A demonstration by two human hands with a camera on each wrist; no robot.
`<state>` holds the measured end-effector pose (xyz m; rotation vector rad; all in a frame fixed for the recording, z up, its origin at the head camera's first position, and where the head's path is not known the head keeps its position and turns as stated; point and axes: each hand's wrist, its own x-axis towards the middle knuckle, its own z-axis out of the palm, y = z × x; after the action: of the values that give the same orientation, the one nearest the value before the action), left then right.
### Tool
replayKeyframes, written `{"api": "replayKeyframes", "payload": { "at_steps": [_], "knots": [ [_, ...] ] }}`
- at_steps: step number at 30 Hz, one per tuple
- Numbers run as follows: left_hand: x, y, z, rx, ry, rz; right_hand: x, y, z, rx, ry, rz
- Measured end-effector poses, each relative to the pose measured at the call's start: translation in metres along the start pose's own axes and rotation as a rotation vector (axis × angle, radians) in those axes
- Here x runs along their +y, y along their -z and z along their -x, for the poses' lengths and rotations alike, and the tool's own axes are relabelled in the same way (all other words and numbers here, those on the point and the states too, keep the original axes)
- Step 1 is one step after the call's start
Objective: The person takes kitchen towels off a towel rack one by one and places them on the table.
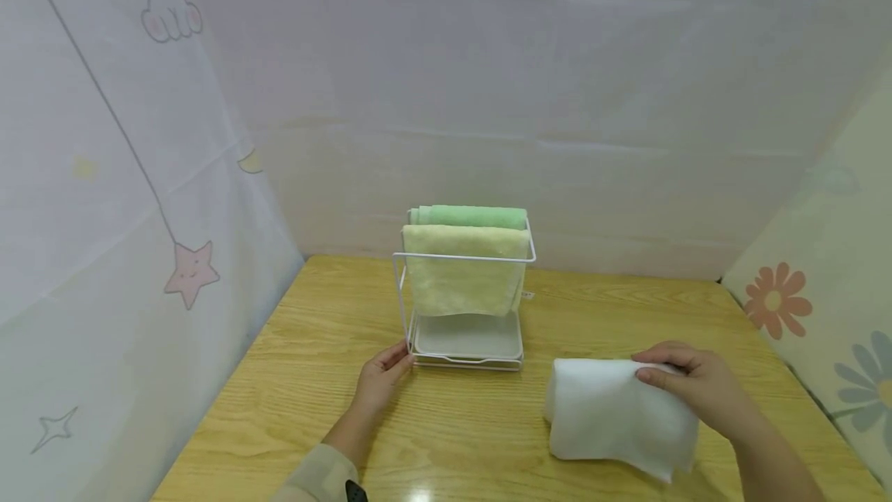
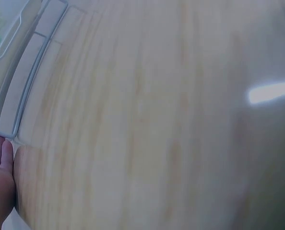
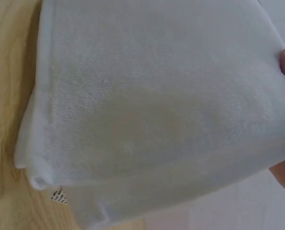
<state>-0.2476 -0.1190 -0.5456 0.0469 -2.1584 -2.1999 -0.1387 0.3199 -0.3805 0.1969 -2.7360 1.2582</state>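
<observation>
Towel (image 1: 613,417) in my right hand (image 1: 707,387), rack (image 1: 401,300) corner in my left hand (image 1: 383,374)

My right thumb and fingers pinched the upper edge of the folded white towel near its right end, and its layers hung below, to the right of the white wire rack. In the right wrist view a printed label (image 3: 59,195) poked out beneath the folds. Whether the lowest edge touched the wooden table (image 1: 446,440) I could not tell. My left thumb and fingers held the near left corner of the rack's base.

I judged the step in hand to be handling the towel off to one side while the rack was steadied. The next move, as I read it, called for a sure pinch on that folded edge, lest the layers slip apart, and a light hold on the wire frame against sliding.

The rack bore a green towel (image 1: 477,216) at the back and a yellow towel (image 1: 463,277) nearer me, both draped; its front bar (image 1: 467,257) ran before the yellow one. Low in the frame sat a white tray (image 1: 467,341): only its own pale floor showed, and its back was hidden behind the hanging yellow cloth.
</observation>
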Motion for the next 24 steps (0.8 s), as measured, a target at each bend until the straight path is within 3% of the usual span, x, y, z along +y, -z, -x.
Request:
{"api": "replayKeyframes", "payload": {
  "at_steps": [9, 17, 24],
  "knots": [
    [0.001, 0.001, 0.001, 0.002, -0.002, -0.011, 0.018, -0.008, -0.023, -0.073, -0.155, 0.018],
    [0.000, 0.001, 0.000, -0.003, 0.012, -0.007, 0.046, -0.016, -0.048, -0.066, -0.179, 0.032],
    [-0.002, 0.001, -0.002, -0.019, 0.011, 0.004, 0.069, -0.025, -0.064, -0.084, -0.246, 0.023]
  ]
}}
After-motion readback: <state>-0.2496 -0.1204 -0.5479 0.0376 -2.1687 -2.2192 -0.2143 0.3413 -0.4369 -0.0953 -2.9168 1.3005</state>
